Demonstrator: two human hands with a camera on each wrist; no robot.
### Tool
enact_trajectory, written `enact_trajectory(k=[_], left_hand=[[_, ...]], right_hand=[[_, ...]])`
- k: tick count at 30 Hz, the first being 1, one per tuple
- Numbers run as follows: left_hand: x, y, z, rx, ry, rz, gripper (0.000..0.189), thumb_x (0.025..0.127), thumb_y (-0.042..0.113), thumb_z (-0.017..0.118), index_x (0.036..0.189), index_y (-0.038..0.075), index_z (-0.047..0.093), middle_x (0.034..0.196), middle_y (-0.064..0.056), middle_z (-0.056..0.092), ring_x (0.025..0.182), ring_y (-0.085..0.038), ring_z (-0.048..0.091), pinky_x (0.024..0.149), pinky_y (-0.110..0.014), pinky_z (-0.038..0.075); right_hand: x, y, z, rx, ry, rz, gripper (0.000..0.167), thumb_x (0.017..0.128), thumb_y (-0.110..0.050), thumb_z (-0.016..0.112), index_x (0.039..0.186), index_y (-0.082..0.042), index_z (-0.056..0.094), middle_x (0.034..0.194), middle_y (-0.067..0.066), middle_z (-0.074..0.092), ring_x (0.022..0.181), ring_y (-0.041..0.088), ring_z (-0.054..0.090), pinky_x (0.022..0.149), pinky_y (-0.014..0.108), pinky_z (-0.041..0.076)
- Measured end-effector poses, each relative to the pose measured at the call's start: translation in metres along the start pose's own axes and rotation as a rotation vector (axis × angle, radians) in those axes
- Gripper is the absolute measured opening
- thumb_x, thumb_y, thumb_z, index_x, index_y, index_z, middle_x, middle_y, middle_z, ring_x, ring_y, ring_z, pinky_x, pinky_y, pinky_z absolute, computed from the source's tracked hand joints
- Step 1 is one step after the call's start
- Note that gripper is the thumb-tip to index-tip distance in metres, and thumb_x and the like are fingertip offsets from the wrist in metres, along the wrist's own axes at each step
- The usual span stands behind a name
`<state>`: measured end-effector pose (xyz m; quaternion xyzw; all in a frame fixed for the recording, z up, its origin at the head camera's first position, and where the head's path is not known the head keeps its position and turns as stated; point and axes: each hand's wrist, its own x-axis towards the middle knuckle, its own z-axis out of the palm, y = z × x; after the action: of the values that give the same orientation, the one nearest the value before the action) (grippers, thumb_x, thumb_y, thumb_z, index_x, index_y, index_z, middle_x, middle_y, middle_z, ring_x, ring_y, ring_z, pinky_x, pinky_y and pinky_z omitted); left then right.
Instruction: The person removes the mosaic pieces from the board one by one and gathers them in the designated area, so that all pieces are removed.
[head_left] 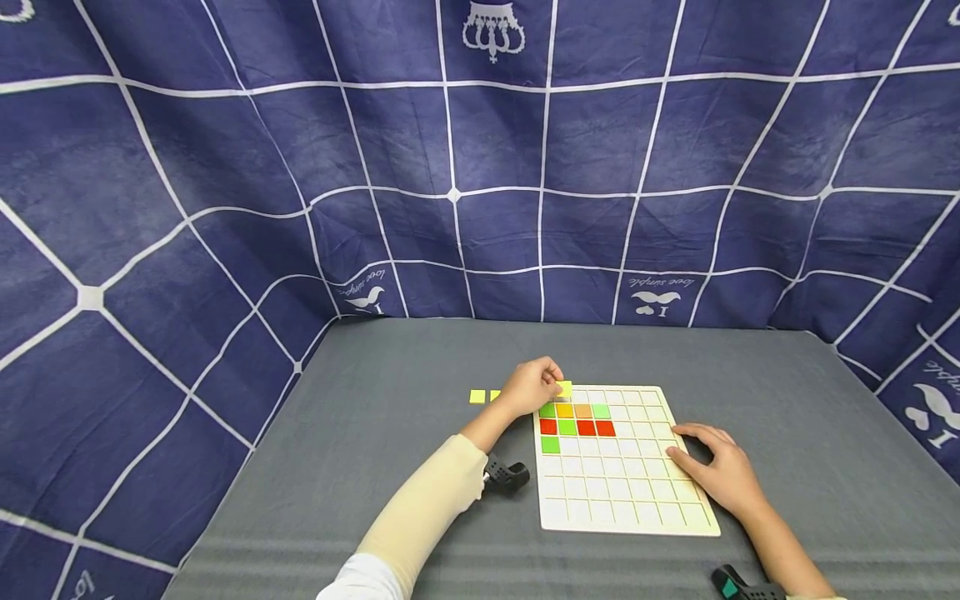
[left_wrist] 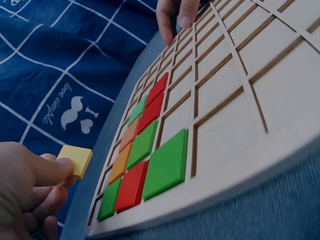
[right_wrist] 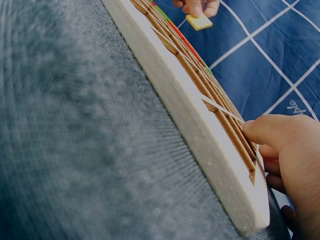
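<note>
Cream sleeve (head_left: 423, 508), cut off at the lower edge, leads to the left hand (head_left: 529, 388), which pinches a yellow tile (left_wrist: 79, 159) near the far left corner of the pale grid board (head_left: 622, 493). Leftward, a second yellow tile (head_left: 494, 395) is partly covered by that hand. Thumb and fingers apart, the right hand (head_left: 720, 471) touches the board's right edge, some fingertips hidden.

We see a navy curtain (head_left: 495, 142) patterned with white grid lines, hanging in soft folds behind and along both sides of a bench (head_left: 390, 392) covered in grey cloth. Upside-down moustache prints (head_left: 656, 297) with lettering mark its lower part; we notice even light throughout.
</note>
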<state>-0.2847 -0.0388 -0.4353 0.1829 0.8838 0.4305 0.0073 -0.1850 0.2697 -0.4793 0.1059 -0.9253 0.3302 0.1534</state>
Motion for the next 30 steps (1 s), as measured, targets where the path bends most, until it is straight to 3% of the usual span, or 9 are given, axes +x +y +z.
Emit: enact_trajectory(k=[8,15,19,30], left_hand=[[-0.01,-0.008,-0.017,0.031,0.021,0.019,0.009,0.086,0.003,0.071,0.09,0.007,0.064,0.078,0.001,0.06,0.071,-0.008,0.054,0.067,-0.022,0.044],[-0.017,-0.017,-0.034,-0.024,0.016,0.0,0.01,0.086,0.0,0.071,0.091,0.005,0.063,0.079,-0.002,0.06,0.066,-0.01,0.056,0.06,-0.022,0.048],[-0.022,-0.025,-0.046,0.002,0.016,0.008,0.01,0.086,0.001,0.071,0.092,0.005,0.064,0.082,-0.002,0.061,0.073,-0.011,0.055,0.064,-0.023,0.046],[-0.037,-0.048,-0.079,0.001,0.037,-0.013,0.011,0.084,-0.002,0.072,0.09,0.001,0.064,0.082,-0.005,0.063,0.074,-0.014,0.058,0.067,-0.026,0.048]], right_hand=[[0.0,-0.001,0.0,0.005,-0.001,-0.001,0.034,0.087,-0.025,0.075,0.114,-0.005,0.068,0.12,0.022,0.061,0.115,0.042,0.049,0.09,0.059,0.035],[0.0,-0.001,-0.001,0.004,-0.006,0.012,0.036,0.087,-0.026,0.075,0.115,-0.005,0.067,0.121,0.023,0.061,0.117,0.042,0.048,0.091,0.059,0.034],[0.0,-0.001,0.0,0.002,-0.006,0.01,0.035,0.087,-0.026,0.075,0.115,-0.005,0.068,0.12,0.022,0.061,0.116,0.042,0.049,0.091,0.059,0.035],[0.0,0.0,0.0,0.013,-0.006,0.01,0.036,0.087,-0.025,0.075,0.116,-0.004,0.067,0.121,0.022,0.061,0.117,0.042,0.048,0.091,0.059,0.034]])
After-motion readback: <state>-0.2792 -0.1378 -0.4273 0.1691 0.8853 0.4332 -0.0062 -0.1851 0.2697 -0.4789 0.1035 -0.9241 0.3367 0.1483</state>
